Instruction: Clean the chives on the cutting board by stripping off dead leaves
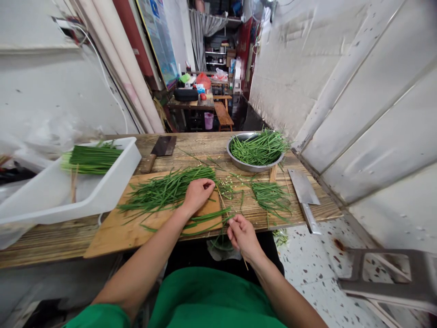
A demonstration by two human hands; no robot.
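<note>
My right hand (241,234) is closed on a thin wooden skewer (221,197), which slants up from below the hand toward my left hand. My left hand (199,195) reaches over the cutting board (109,234), thumb and fingers pinched close to the skewer's upper tip. Whatever lies in that pinch is too small to make out. Beneath and left of it spreads a loose heap of green chives (160,189). Several separate chive stalks (206,217) lie nearer the board's front edge, their ends close to my right fingertips.
A metal bowl (254,167) heaped with chives stands at the back right, a chive bundle (271,197) in front. One cleaver (305,189) lies at the right edge, another (164,146) behind the board. A white tray (118,175) holds more chives. A stool (385,273) stands right.
</note>
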